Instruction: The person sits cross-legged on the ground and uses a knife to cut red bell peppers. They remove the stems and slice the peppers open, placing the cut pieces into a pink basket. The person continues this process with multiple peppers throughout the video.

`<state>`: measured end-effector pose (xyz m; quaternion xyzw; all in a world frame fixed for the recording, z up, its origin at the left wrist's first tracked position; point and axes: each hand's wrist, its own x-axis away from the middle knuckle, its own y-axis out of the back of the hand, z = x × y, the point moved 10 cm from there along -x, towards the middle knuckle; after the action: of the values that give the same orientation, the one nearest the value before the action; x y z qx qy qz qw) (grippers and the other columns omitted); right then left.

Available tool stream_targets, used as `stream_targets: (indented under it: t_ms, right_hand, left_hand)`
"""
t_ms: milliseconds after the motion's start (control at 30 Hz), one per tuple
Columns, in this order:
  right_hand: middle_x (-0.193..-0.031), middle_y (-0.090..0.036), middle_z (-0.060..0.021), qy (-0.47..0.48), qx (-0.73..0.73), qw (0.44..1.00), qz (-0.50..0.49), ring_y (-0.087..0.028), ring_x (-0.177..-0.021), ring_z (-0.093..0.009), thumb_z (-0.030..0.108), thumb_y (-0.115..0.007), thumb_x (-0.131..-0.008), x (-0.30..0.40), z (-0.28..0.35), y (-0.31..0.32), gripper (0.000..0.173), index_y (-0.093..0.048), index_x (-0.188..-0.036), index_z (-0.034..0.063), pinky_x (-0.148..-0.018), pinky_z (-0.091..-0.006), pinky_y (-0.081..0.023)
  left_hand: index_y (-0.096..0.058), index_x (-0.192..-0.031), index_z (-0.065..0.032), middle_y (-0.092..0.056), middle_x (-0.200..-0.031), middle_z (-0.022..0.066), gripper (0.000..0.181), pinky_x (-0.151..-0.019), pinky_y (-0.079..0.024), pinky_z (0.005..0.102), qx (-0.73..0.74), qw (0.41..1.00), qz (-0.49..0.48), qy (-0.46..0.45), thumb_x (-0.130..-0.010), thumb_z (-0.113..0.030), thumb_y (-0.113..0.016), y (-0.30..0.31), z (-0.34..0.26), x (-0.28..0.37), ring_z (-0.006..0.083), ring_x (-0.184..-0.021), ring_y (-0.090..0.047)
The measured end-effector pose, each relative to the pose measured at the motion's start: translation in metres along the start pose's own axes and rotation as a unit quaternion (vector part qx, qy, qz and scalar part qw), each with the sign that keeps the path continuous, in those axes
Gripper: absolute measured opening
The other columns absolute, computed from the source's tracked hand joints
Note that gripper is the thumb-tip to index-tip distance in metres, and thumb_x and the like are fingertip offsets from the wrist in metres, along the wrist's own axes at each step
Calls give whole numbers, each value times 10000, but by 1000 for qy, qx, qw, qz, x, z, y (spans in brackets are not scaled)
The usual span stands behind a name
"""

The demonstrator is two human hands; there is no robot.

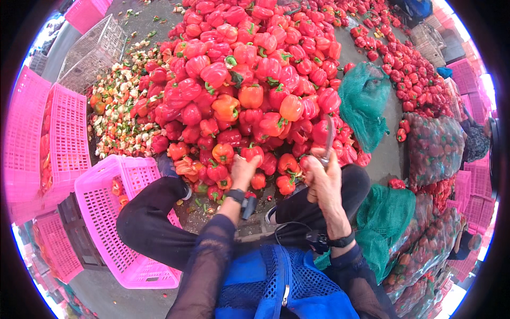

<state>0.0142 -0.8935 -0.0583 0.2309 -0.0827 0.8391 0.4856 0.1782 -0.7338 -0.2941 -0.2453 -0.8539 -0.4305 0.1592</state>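
Observation:
A large heap of red bell peppers rises in front of me. My left hand reaches to its near edge, fingers on a red bell pepper with a green stem; how firmly they grip it cannot be told. My right hand is closed around the handle of a knife, its blade pointing up and away from me beside the heap. Several orange-red peppers lie between the two hands. Cut pepper cores and scraps are piled at the heap's left side.
A pink plastic crate with a few pepper pieces stands by my left knee. Further pink crates line the left. Green mesh sacks lie to the right, near filled net sacks. Two people are partly visible at the far right.

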Motion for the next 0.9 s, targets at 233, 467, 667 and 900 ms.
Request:
stream_targets:
  t_ms: [233, 467, 667, 900]
  right_hand:
    - [-815, -603, -62, -36, 32, 998, 44, -469, -525, -64, 54, -498, -886, -23, -67, 25, 72, -447, -935, 40, -468, -196, -399]
    - [-799, -608, -25, -2, 76, 991, 112, -487, -535, -57, 98, -470, -924, -27, -85, 1, 168, -505, -1070, 23, -479, -201, -401]
    - [-817, -603, -127, 18, 250, 966, 61, -602, -754, -267, 205, -525, -886, -22, -89, 26, 282, -500, -1080, 2, -697, -386, -484]
    - [-783, -600, -253, 62, 283, 942, 168, -606, -750, -403, 229, -499, -888, 30, -31, -19, 290, -414, -995, -26, -678, -451, -461]
  left_hand:
    - [-391, -1209, 41, -475, -1135, 181, 866, -863, -460, 444, -191, 973, -121, 53, -608, -443, -785, -13, -26, -1, 338, -1068, -470]
    - [-439, -1063, 18, -486, -1094, 206, 663, -853, -466, 434, -124, 987, -93, -46, -615, -329, -782, -23, -32, 1, 371, -1020, -516]
    - [-448, -1106, 46, -547, -1075, 233, 675, -861, -461, 390, 82, 987, 1, -138, -687, -377, -764, -13, -32, 8, 333, -987, -572]
    - [-426, -1133, 8, -558, -1027, 132, 533, -840, -455, 337, 414, 867, 158, -226, -775, -257, -718, 59, -122, 112, 214, -951, -550]
